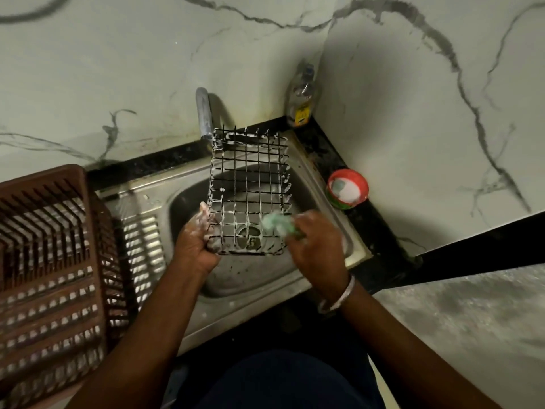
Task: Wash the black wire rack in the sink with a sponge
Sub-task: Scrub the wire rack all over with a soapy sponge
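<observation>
The left hand [196, 240] grips the foamy rack [249, 190] over the sink [324, 184]; the right hand [317, 243] holds the sponge [277, 224]. Scrubbing looks mostly done; rinsing remains.

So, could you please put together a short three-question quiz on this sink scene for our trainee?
1. True or false: the left hand grips the black wire rack at its near left corner.
2. Which hand holds the green sponge? A) left hand B) right hand
3. Fill in: the red tub of white paste stands to the ___ of the sink.
Key: 1 true; 2 B; 3 right.
</observation>
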